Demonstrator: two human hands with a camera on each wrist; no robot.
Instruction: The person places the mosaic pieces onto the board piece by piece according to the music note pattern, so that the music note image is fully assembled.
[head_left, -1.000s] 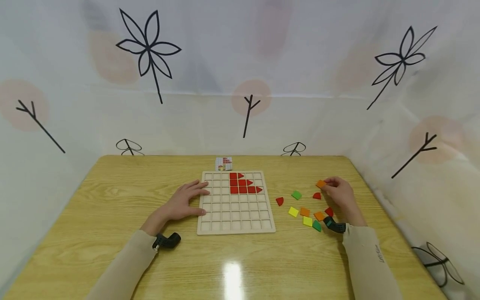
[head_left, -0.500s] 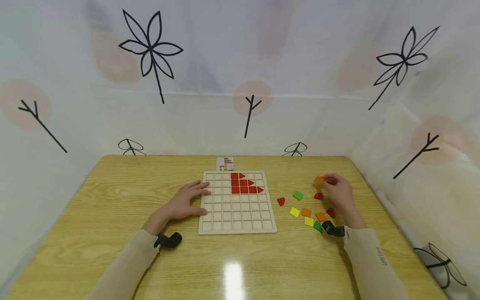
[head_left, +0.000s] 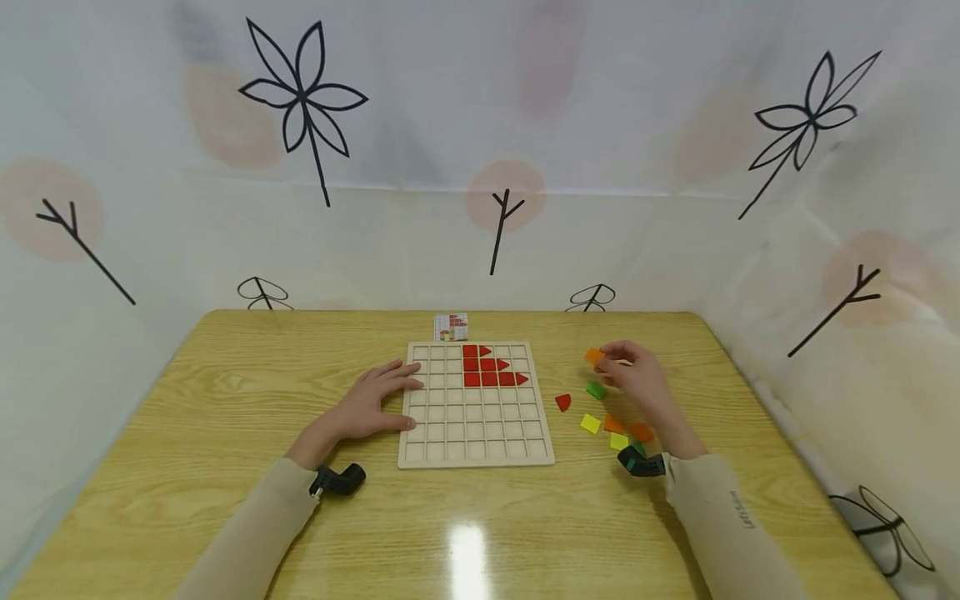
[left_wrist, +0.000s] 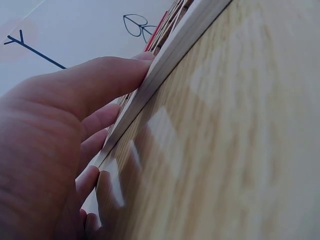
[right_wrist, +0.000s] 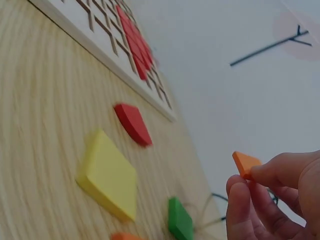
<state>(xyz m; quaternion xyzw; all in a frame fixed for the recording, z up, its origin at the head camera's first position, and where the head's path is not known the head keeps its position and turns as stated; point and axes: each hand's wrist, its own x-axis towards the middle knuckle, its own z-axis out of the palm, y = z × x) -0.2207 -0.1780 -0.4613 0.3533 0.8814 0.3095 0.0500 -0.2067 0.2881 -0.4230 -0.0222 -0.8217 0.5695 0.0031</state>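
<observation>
In the head view my right hand (head_left: pixel 637 379) pinches an orange square tile (head_left: pixel 594 357) between thumb and fingers, to the right of the wooden grid board (head_left: pixel 476 462). The right wrist view shows this orange tile (right_wrist: pixel 244 161) held up off the table at the fingertips. My left hand (head_left: pixel 366 407) rests on the board's left edge, fingers spread, with the thumb (left_wrist: pixel 120 75) against its wooden side in the left wrist view. Red square and pointed pieces (head_left: pixel 487 379) sit in three rows in the board's upper cells; the other cells show bare wood.
Beside the board lie a red quarter-round piece (head_left: pixel 563 402), a green tile (head_left: pixel 596 390), yellow tiles (head_left: pixel 591 423) and orange tiles (head_left: pixel 641 432). A dark green piece is partly hidden by the right wrist camera (head_left: pixel 641 462). Behind the board is a printed pattern card (head_left: pixel 451 327).
My right hand has moved left toward the board, carrying the orange tile, and now covers the red pieces that lay at the right. The left hand stays on the board.
</observation>
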